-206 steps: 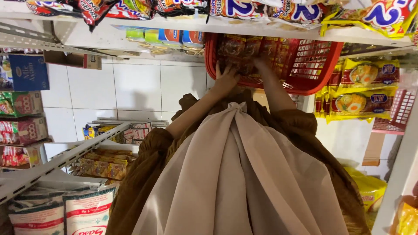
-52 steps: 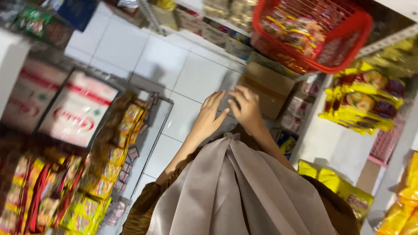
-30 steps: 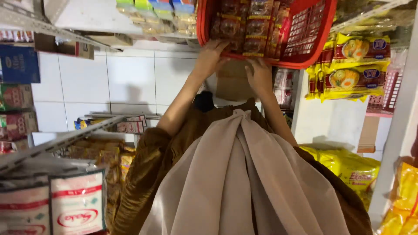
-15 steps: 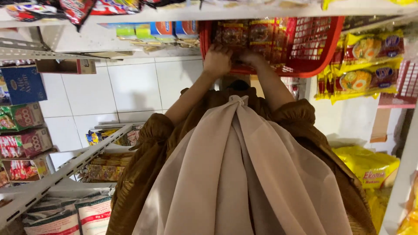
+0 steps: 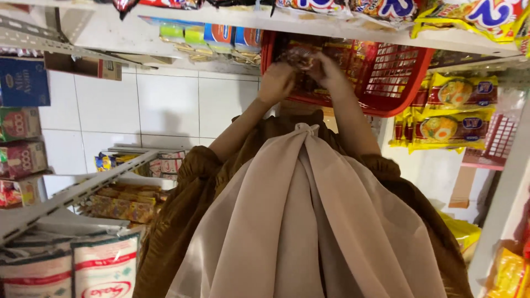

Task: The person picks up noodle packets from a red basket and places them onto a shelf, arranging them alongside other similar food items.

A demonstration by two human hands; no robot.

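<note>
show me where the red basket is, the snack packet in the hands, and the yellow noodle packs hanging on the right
red basket (image 5: pixel 398 70), head view, on its mesh side wall.
snack packet (image 5: pixel 301 57), head view, on the wrapper between both hands.
yellow noodle packs (image 5: pixel 448 115), head view, on the front of the hanging packs.

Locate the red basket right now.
In the head view the red basket sits upper right on the floor, under the white shelf, beside yellow noodle packs; both hands reach into it.

A brown packet (image 5: pixel 301 57) was held by both the left hand (image 5: pixel 276 84) and the right hand (image 5: pixel 330 72) inside a red basket (image 5: pixel 397 83).
</note>
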